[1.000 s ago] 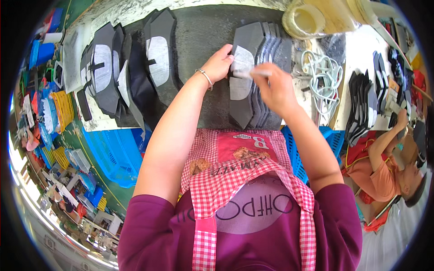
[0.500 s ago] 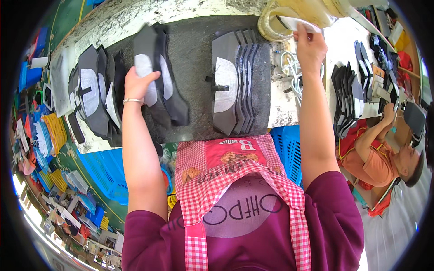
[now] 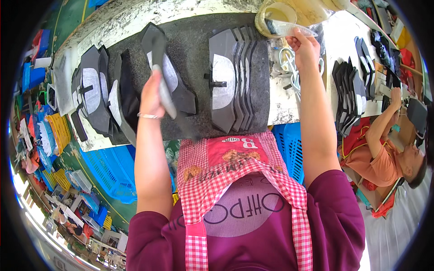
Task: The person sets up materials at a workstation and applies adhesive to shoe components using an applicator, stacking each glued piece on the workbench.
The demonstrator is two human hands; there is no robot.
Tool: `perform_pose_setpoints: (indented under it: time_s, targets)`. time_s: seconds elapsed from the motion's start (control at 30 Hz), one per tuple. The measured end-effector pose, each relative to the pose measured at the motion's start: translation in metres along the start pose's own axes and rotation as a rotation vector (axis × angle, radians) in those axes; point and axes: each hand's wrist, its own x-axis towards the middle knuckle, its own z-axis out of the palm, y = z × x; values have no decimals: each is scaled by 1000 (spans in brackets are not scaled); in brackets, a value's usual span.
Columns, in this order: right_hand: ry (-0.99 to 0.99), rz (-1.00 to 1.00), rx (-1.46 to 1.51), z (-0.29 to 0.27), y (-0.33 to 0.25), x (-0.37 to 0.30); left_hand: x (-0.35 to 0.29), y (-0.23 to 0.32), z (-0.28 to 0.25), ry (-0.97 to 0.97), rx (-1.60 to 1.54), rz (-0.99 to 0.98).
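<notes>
My left hand [image 3: 152,95] grips a dark grey shaped panel [image 3: 165,97], tilted nearly edge-on and blurred by motion. Beneath it, another dark panel [image 3: 183,97] with a pale patch lies on the black mat [image 3: 196,54]. At the upper right, my right hand [image 3: 306,52] pinches a pale, flat, tapering tool [image 3: 291,30]. The tool's far end lies at the mouth of a yellowish, residue-coated tub [image 3: 261,22]; its tip is hard to make out. A fanned stack of grey panels [image 3: 223,90] with pale half-oval patches rests between my hands.
More overlapping panels [image 3: 90,92] lie on the mat's left side. White looped cord [image 3: 287,63] sits below the tub, and further panels [image 3: 347,95] lie on the right. Blue baskets [image 3: 289,147] stand under the table edge. A co-worker [image 3: 377,153] sits at the far right.
My left hand has moved right and slightly toward me, turning the panel from face-up to nearly edge-on. My right hand has shifted slightly left and down, with the tool lying flatter across the tub's mouth.
</notes>
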Motion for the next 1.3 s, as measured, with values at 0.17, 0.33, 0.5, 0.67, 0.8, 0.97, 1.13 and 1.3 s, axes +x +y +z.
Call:
perform_pose_setpoints:
  time_s: [0.17,0.33,0.5,0.67,0.8,0.97,1.13,1.3]
  targets:
    - [-22,92,14,-25,1,-27,-1,1,11,250,755,179]
    - [-80,134,82,-46,6,-52,-9,-10,109,-55,841,420]
    - [-163,100,-30,-7,21,-79,40,-63,96,224,1331,309]
    - [-410,-508,-909,48,57,-88,49,-65,90,218,1455,286]
    - [-301,-994,-909,79,52,-48,48,-62,99,229,1482,222]
    - [-704,-611,-798,36,43,-109,44,-71,91,292,1467,252]
    - [-1077,-522,-868,-7,42,-181,43,-73,94,320,1472,296]
    - [-947,-485,-845,-2,31,-170,48,-72,89,264,1435,312]
